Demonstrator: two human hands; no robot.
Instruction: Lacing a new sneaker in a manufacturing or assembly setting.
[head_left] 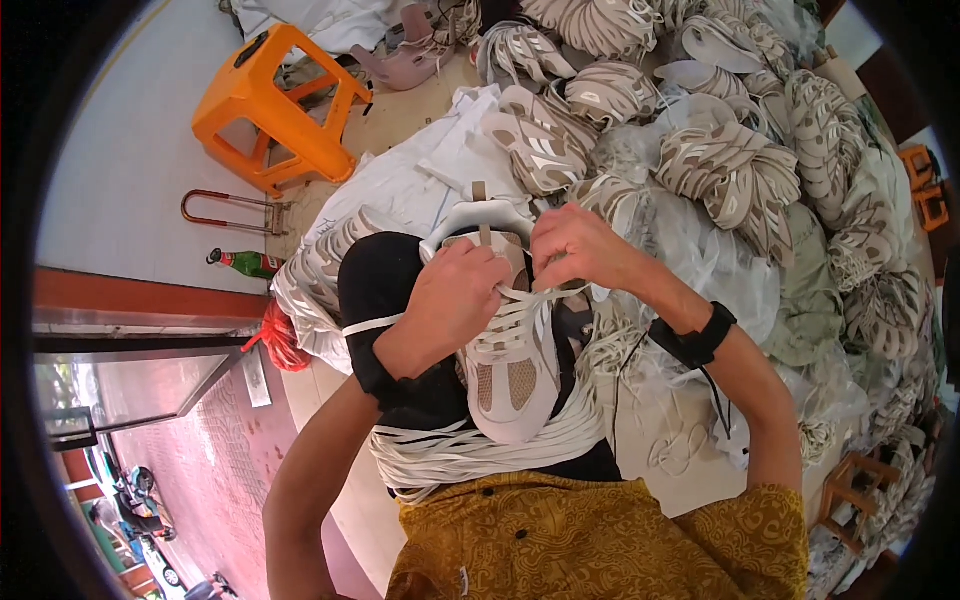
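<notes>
From my remote seat, reading left to right: an orange stool (pixel 280 105) stands on the pale floor (pixel 120 160), with a green bottle (pixel 248 263) lying below it. My left hand (pixel 450 305) is curled shut, pinching a white lace (pixel 520 300) over the beige sneaker (pixel 505 360) resting in my lap. My right hand (pixel 575 245) pinches the same lace near the shoe's tongue. I judge the lacing well along: several rows already cross the eyelets, with the top rows and tying left. A bundle of loose white laces (pixel 470 450) lies across my knees. To the right, a heap of shoe uppers (pixel 740 170) covers the tabletop (pixel 400 115).
</notes>
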